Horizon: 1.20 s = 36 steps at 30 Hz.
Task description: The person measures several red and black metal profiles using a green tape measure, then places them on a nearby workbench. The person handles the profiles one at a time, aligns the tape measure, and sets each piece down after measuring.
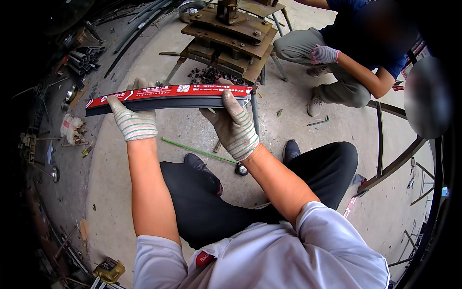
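Held level in front of me is a dark grey metal profile [173,102] with a red printed film along its upper face. My left hand [135,115], in a striped work glove, grips it near its left end, the thumb over the near edge. Toward the other end, my gloved right hand [236,123] clasps it, thumb on top and fingers beneath. The undersides of both grips are hidden by the profile. Just beyond its right end stands a rusty steel press [231,36] on legs, with a heap of small dark offcuts [211,76] under it.
A green strip [197,150] and a round tape measure [241,168] lie on the floor by my feet. At right, a gloved co-worker [353,72] squats beside a curved metal frame [392,166]. Stacked profiles [85,60] and long bars [139,31] lie at left.
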Available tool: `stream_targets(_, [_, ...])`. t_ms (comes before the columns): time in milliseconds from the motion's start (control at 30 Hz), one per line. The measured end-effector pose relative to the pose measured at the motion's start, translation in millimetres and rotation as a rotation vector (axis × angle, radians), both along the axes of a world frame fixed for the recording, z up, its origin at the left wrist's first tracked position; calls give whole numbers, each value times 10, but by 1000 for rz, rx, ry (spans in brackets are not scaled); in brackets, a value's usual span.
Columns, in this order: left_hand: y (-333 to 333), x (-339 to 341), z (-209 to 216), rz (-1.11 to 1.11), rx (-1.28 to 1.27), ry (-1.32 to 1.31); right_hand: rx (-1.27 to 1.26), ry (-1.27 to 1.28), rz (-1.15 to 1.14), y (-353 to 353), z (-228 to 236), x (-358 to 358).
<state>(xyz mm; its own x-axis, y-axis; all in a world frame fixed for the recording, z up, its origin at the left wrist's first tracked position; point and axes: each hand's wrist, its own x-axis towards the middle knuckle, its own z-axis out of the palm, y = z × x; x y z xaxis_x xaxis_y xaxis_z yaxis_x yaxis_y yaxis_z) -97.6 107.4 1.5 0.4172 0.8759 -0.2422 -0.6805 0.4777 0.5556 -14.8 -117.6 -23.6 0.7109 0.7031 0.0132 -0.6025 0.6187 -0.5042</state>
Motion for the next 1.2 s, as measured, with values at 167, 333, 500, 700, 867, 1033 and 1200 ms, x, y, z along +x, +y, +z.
stream_targets(167, [-160, 14, 20, -38, -71, 92, -77, -43, -84, -96, 51, 226])
stream_targets(333, [158, -208, -162, 9, -93, 121, -110, -55, -91, -79, -66, 353])
stream_targets(500, [252, -277, -220, 88, 57, 156, 4, 95, -98, -252, -451, 678])
stream_targets(700, [178, -107, -166, 9, 130, 196, 82, 220, -143, -583, -701, 992])
stream_targets(867, [155, 34, -393, -168, -13, 494, 103, 243, -346, -684, -229, 1471])
stream_targets(1033, [357, -110, -434, -190, 337, 937, -46, -194, -402, -598, 355, 1548])
stream_targets(1200, [138, -132, -283, -288, 499, 863, -598, -652, -392, -325, 47, 1285])
